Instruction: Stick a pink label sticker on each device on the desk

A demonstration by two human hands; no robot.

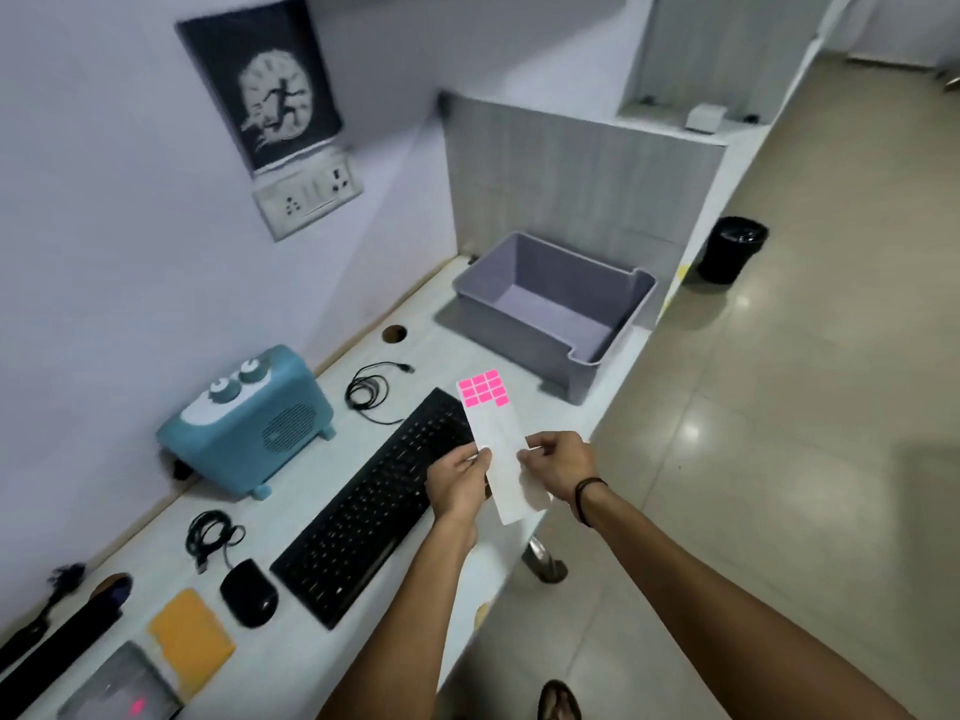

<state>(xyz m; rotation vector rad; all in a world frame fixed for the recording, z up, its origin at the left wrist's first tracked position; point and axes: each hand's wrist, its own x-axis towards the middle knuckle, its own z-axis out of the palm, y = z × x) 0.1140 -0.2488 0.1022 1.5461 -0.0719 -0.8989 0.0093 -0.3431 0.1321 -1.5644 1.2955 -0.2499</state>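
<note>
A long white sticker sheet [501,449] with several pink labels [484,388] at its far end is held over the desk's front edge. My left hand [458,484] pinches its left edge and my right hand [561,466] pinches its right edge. On the desk lie a black keyboard [363,511], a black mouse [249,592], a blue speaker with two knobs [247,420], a black bar-shaped device [57,652] and a grey device with a red light [124,693]. I see no pink label on any of them.
A grey open bin [550,309] stands at the desk's far end by a partition. Two coiled black cables [370,392] [210,535] and an orange pad [189,639] lie on the desk. A black waste bin [731,249] stands on the floor to the right.
</note>
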